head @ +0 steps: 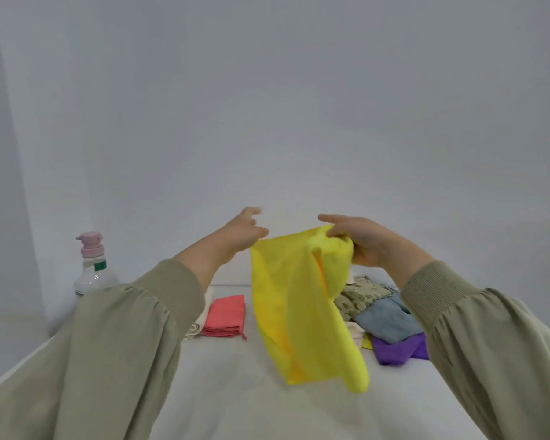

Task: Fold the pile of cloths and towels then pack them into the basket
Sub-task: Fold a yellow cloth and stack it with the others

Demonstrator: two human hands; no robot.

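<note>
The bright yellow, soft microfibre cloth (299, 306) hangs in the air over the white tabletop (235, 392), drooping in loose folds. My right hand (362, 239) has its fingers curled round one bunched upper corner. My left hand (243, 228) is at the other upper corner, but it is blurred and I cannot tell whether it pinches the edge or only brushes it.

I judge the cloth light and limp, with no stiffness and a slightly grippy pile. It should be pinched at the hem of both top corners so it hangs flat, because a bunched grip risks a crooked fold.

Behind on the right lies the unfolded heap of leaf-print, grey-blue and purple cloths (381, 312). To the left a folded coral-pink cloth (226, 315) lies flat beside a cream folded cloth (200, 325), with a clear pump bottle with a pink head (91, 268) beyond. No basket is in view.
</note>
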